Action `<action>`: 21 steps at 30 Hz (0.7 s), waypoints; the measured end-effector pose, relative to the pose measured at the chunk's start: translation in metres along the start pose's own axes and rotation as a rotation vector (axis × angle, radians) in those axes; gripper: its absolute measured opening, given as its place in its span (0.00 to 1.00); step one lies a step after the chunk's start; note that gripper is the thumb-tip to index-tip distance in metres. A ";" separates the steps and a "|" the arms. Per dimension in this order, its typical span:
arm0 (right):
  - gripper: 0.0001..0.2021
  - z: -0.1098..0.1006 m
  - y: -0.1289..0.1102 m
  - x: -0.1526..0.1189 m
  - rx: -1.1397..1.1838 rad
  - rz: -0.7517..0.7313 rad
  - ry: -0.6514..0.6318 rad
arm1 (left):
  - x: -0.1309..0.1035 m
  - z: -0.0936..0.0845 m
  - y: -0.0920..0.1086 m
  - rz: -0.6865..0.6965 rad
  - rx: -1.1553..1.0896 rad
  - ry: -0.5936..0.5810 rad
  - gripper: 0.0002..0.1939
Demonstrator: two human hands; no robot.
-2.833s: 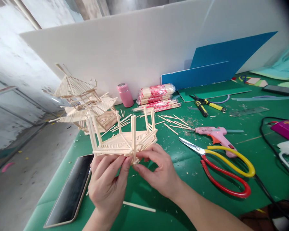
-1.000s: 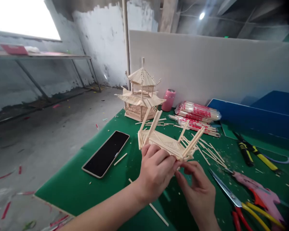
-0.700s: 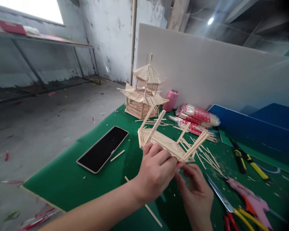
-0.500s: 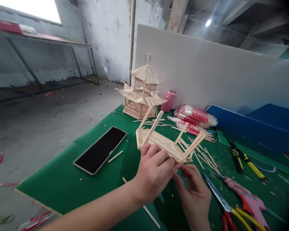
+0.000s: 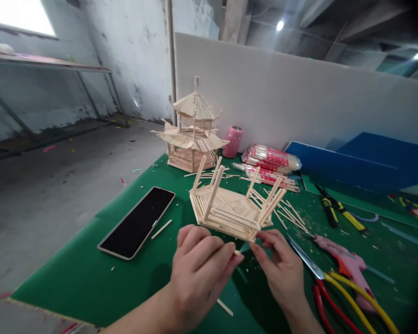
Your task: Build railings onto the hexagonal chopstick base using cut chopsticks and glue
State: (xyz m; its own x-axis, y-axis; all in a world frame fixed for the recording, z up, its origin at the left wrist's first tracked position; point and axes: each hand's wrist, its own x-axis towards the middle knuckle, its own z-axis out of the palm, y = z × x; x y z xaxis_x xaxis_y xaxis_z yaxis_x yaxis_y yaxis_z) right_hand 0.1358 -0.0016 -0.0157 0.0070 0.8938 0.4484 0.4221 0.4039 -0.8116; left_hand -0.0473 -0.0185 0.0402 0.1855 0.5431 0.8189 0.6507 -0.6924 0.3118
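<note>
My right hand [image 5: 284,266] pinches the near right corner of a six-sided wooden stick frame [image 5: 230,221], which has a slatted floor, low side rails and upright posts in its corners. The frame is held tilted over the green table. Just left of that corner, my left hand [image 5: 200,266] is closed, with a short wooden stick [image 5: 237,253] between thumb and forefinger; only its pale end shows. Behind the frame stands a two-tiered stick pavilion [image 5: 194,141] with pointed roofs. Loose wooden sticks [image 5: 292,215] lie to the right of the frame.
A phone [image 5: 137,222] lies on the left of the green table [image 5: 73,269]. On the right are scissors [image 5: 318,269], a pink glue gun [image 5: 344,260] and pliers [image 5: 341,211]. Wrapped stick bundles [image 5: 270,157] and a pink can-shaped object [image 5: 232,141] stand at the back.
My left hand has come away from the frame, down and to the left, and the short stick's end now shows. The frame's floor is tipped more into view. The camera view has shifted right.
</note>
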 end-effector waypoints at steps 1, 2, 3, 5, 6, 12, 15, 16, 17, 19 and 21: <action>0.07 -0.003 0.002 -0.002 -0.002 0.022 -0.007 | -0.006 -0.004 -0.002 -0.019 -0.008 -0.008 0.04; 0.06 -0.006 0.005 -0.003 0.001 0.043 -0.016 | -0.014 -0.006 -0.004 -0.054 -0.027 -0.018 0.06; 0.06 -0.008 0.008 -0.005 0.008 0.062 -0.027 | -0.022 -0.006 -0.008 -0.129 -0.044 -0.016 0.05; 0.06 -0.012 0.014 -0.009 0.013 0.095 -0.049 | -0.038 -0.003 -0.014 -0.349 -0.096 -0.059 0.04; 0.05 -0.014 0.017 -0.010 0.008 0.107 -0.062 | -0.046 0.000 -0.016 -0.444 -0.155 -0.109 0.04; 0.06 -0.023 0.023 -0.018 -0.139 0.119 -0.174 | -0.071 0.011 -0.013 -0.725 -0.384 -0.278 0.07; 0.07 -0.029 0.021 -0.021 -0.298 0.096 -0.205 | -0.069 0.007 -0.009 -0.732 -0.367 -0.339 0.07; 0.07 -0.032 0.021 -0.022 -0.356 0.082 -0.205 | -0.068 0.005 -0.008 -0.721 -0.350 -0.348 0.07; 0.08 -0.034 0.020 -0.025 -0.410 0.068 -0.197 | -0.067 0.002 -0.007 -0.708 -0.327 -0.345 0.07; 0.09 -0.039 0.018 -0.031 -0.496 0.052 -0.161 | -0.064 -0.003 -0.006 -0.678 -0.286 -0.312 0.07; 0.09 -0.042 0.014 -0.040 -0.526 0.046 -0.113 | -0.061 -0.008 -0.005 -0.680 -0.302 -0.283 0.06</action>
State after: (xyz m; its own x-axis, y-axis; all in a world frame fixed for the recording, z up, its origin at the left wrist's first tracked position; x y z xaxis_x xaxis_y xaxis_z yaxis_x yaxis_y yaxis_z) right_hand 0.1797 -0.0394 -0.0295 -0.0491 0.9353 0.3505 0.8207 0.2377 -0.5195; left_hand -0.0679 -0.0526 -0.0075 0.0258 0.9648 0.2617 0.4683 -0.2430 0.8495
